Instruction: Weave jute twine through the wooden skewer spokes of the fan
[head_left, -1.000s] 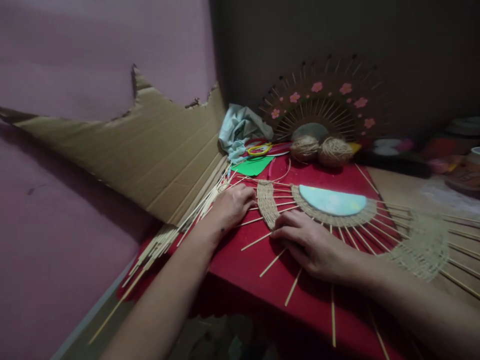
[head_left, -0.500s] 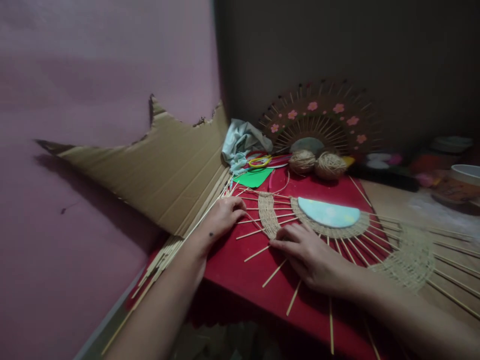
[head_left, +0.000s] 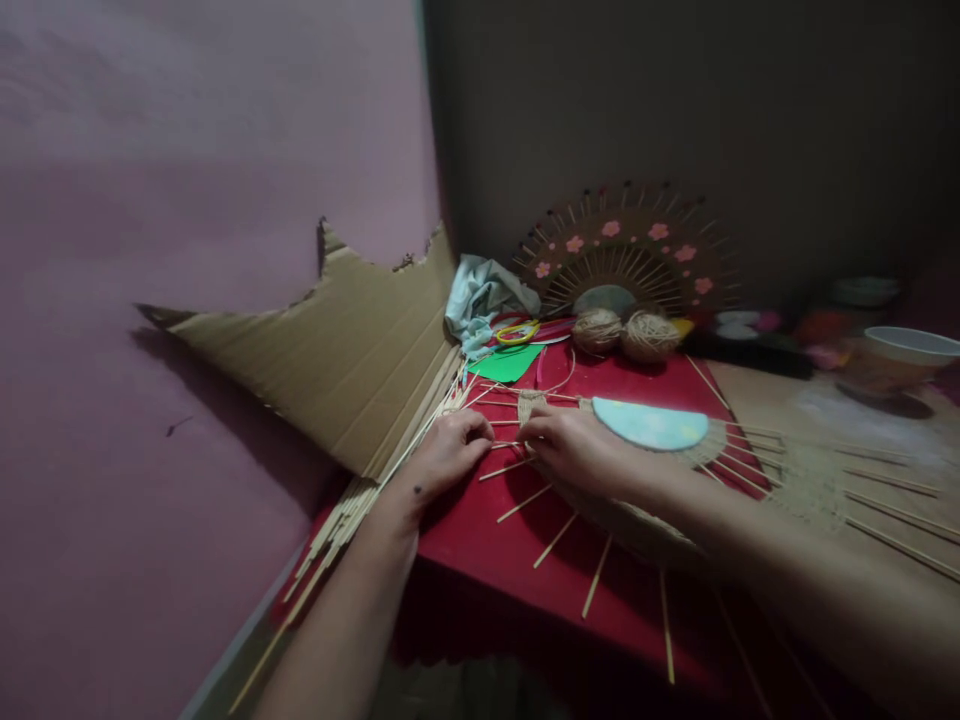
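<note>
A half-round fan of thin sticks with woven twine bands (head_left: 533,399) lies on the red cloth, with a pale blue half-disc (head_left: 649,423) at its centre. To the left of the outer band, my left hand (head_left: 452,448) is closed in a pinch on a strand of twine, which showed more clearly a moment ago. My right hand (head_left: 574,450) reaches across the fan and covers much of the band. Its thumb and forefinger are pinched at the band's outer edge, among the stick ends. What lies exactly between those fingertips is hidden.
Loose sticks (head_left: 341,520) lie along the left edge beside a torn cardboard sheet (head_left: 330,360). Behind are green paper (head_left: 506,363), yellow-handled scissors (head_left: 517,333), a crumpled cloth (head_left: 484,295), twine balls (head_left: 651,336) and a flowered fan (head_left: 611,230). A tub (head_left: 900,360) stands right.
My right hand has moved up and left from the band's lower end to its outer edge, close to my left hand. The left hand first drew back left with the twine. The view has shifted.
</note>
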